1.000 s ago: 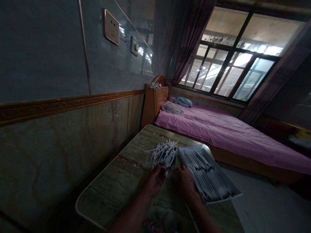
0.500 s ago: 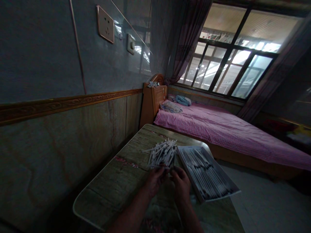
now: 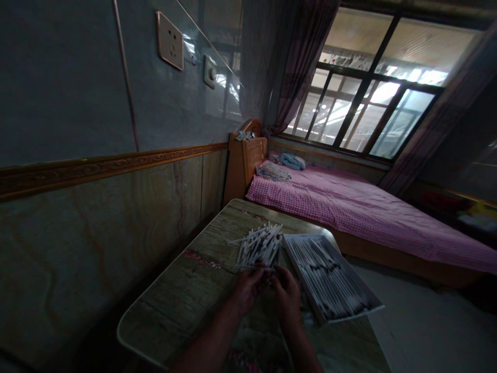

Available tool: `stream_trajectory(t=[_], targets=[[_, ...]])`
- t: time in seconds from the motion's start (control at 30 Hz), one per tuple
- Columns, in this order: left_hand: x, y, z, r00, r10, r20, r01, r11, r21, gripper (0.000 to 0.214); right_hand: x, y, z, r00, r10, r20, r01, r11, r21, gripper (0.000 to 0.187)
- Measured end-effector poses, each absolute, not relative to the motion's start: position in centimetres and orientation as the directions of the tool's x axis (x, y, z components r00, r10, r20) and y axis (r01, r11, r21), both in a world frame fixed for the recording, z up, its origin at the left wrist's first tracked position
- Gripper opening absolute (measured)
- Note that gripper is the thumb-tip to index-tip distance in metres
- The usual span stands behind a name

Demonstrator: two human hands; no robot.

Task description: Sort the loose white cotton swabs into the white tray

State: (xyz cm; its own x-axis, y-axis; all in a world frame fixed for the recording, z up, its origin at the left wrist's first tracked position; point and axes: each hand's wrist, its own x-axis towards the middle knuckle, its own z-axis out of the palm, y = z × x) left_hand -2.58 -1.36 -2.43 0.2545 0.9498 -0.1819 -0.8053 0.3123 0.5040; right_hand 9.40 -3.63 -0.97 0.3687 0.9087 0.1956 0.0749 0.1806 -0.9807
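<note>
White sticks [image 3: 258, 248] lie heaped, long axes crossing, beside a tray [image 3: 353, 314] of parallel sticks [image 3: 326, 274]; left hand [image 3: 247, 291] and right hand [image 3: 286, 296] together, grip unclear.

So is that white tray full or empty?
Full. Long white cotton swabs lie side by side in the tray, covering it nearly from edge to edge.
</note>
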Motion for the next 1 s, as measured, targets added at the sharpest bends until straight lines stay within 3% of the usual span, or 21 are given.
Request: stream_trajectory(t=[0.17,0.43,1.0], targets=[[-2.6,-1.4,-2.6,0.260,0.950,-0.174,-0.801,0.312,0.511,0.020,9.5,-4.0,-0.5,0.294,0.931,0.215,0.170,0.171,-0.970,0.032],[-2.5,-1.2,-2.5,0.253,0.946,-0.202,-0.808,0.322,0.494,0.021,9.3,-3.9,0.2,0.399,0.917,0.029,-0.075,0.064,-0.995,0.035],[-2.1,-1.5,-2.1,0.225,0.952,-0.209,-0.780,0.304,0.547,0.019,9.2,-3.9,-0.1,0.388,0.914,0.118,-0.001,0.128,-0.992,0.029]])
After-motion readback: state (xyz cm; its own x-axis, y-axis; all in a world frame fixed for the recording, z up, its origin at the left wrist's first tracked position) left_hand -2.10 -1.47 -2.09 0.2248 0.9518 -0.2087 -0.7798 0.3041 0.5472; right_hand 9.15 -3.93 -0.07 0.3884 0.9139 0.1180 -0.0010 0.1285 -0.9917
